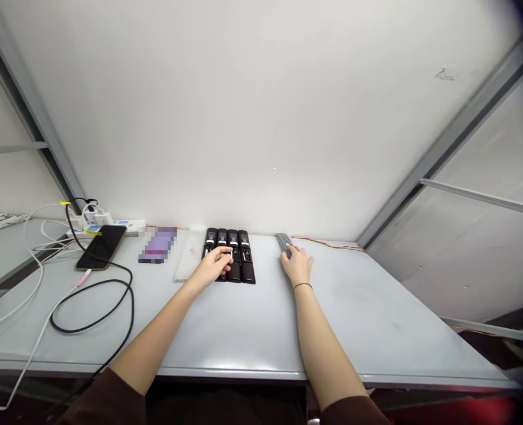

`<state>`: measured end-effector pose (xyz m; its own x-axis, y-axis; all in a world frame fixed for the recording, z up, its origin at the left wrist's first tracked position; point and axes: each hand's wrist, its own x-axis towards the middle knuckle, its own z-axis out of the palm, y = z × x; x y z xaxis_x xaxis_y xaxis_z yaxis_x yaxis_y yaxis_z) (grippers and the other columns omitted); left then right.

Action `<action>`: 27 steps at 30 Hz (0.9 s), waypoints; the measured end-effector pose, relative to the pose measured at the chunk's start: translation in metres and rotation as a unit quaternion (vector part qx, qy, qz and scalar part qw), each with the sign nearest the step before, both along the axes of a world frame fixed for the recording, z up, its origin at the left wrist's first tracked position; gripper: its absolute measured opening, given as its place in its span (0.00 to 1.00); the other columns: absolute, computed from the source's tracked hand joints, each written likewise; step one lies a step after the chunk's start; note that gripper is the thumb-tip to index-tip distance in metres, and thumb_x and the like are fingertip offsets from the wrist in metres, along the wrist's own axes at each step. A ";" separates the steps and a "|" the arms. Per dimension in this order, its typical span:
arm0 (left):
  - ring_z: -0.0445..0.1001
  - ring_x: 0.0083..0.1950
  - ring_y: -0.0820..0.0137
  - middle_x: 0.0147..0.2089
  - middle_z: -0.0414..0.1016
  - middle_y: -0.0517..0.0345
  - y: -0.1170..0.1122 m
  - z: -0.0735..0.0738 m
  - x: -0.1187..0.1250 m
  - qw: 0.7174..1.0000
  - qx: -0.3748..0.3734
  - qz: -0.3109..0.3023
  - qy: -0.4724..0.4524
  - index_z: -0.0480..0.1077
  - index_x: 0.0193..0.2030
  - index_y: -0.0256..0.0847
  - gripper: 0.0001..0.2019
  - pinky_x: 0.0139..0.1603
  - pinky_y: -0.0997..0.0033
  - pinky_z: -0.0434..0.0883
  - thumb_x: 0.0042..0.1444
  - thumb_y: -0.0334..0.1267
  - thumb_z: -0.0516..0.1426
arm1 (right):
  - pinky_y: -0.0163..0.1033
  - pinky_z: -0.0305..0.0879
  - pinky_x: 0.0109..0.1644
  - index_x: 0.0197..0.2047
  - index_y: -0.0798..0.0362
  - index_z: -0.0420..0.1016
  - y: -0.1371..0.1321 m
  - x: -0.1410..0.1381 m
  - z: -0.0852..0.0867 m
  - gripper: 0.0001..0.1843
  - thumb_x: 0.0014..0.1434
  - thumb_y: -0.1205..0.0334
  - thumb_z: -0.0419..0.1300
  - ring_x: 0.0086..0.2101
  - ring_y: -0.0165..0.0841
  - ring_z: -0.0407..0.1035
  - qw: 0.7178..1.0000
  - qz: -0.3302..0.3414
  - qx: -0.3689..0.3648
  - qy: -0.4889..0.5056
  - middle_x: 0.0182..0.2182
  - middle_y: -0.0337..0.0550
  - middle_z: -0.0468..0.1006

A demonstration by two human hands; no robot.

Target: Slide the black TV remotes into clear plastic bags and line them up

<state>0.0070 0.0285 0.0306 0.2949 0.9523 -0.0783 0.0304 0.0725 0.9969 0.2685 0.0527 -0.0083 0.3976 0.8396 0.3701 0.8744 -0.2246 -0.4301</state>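
Four black remotes (234,273) lie side by side on the worktop (248,336). The left hand (215,263) is over the row, fingers loosely bent; whether its grip holds anything cannot be told. Right of the row, the right hand (297,267) covers the near end of a grey object (282,239), its grip's closure hidden. Left of the row lies a black phone (104,245).
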 end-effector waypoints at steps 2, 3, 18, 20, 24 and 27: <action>0.69 0.33 0.75 0.38 0.71 0.56 0.001 -0.001 0.000 1.000 0.004 0.002 0.001 0.67 0.49 0.40 0.16 0.34 0.75 0.68 0.54 0.39 0.55 | 0.60 0.42 0.60 0.51 0.59 0.72 -0.004 -0.010 0.009 0.20 0.57 0.61 0.52 0.58 0.51 0.52 0.999 0.012 0.013 -0.031 0.53 0.58 0.68; 0.69 0.32 0.75 0.38 0.71 0.56 0.002 -0.002 0.000 1.000 0.007 0.005 0.004 0.68 0.49 0.40 0.16 0.34 0.75 0.67 0.53 0.39 0.55 | 0.57 0.43 0.61 0.51 0.58 0.72 -0.007 -0.017 0.015 0.21 0.57 0.58 0.53 0.58 0.49 0.53 0.999 0.036 0.016 -0.036 0.54 0.57 0.67; 0.70 0.49 0.59 0.47 0.75 0.45 0.030 0.005 0.058 0.876 0.262 0.003 0.405 0.73 0.45 0.36 0.15 0.50 0.62 0.63 0.57 0.33 0.48 | 0.37 0.61 0.38 0.52 0.58 0.65 -0.040 -0.067 0.042 0.30 0.45 0.60 0.64 0.39 0.40 0.67 0.921 0.321 -0.218 -0.035 0.42 0.52 0.70; 0.69 0.51 0.56 0.48 0.74 0.42 0.035 0.005 0.069 0.851 0.270 0.013 0.449 0.73 0.46 0.35 0.16 0.50 0.59 0.62 0.58 0.33 0.47 | 0.37 0.60 0.37 0.55 0.56 0.63 -0.036 -0.064 0.041 0.35 0.44 0.57 0.65 0.38 0.39 0.67 0.917 0.327 -0.226 -0.034 0.42 0.51 0.69; 0.67 0.51 0.55 0.48 0.73 0.41 0.041 0.001 0.079 0.813 0.280 0.020 0.511 0.72 0.47 0.35 0.16 0.49 0.57 0.61 0.59 0.34 0.46 | 0.38 0.61 0.39 0.48 0.57 0.69 -0.029 -0.063 0.039 0.29 0.44 0.53 0.65 0.39 0.40 0.66 0.910 0.337 -0.237 -0.053 0.40 0.51 0.70; 0.66 0.51 0.53 0.45 0.74 0.39 0.041 0.000 0.082 0.791 0.285 0.014 0.542 0.73 0.44 0.33 0.16 0.49 0.54 0.59 0.59 0.33 0.46 | 0.39 0.61 0.41 0.46 0.58 0.70 -0.038 -0.065 0.041 0.28 0.43 0.53 0.65 0.40 0.42 0.66 0.916 0.328 -0.224 -0.062 0.39 0.52 0.70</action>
<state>0.0887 0.0698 0.0305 0.3260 0.9292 0.1739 0.8957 -0.3624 0.2576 0.2039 0.0144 0.0326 -0.2679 0.9615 -0.0608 0.9201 0.2366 -0.3120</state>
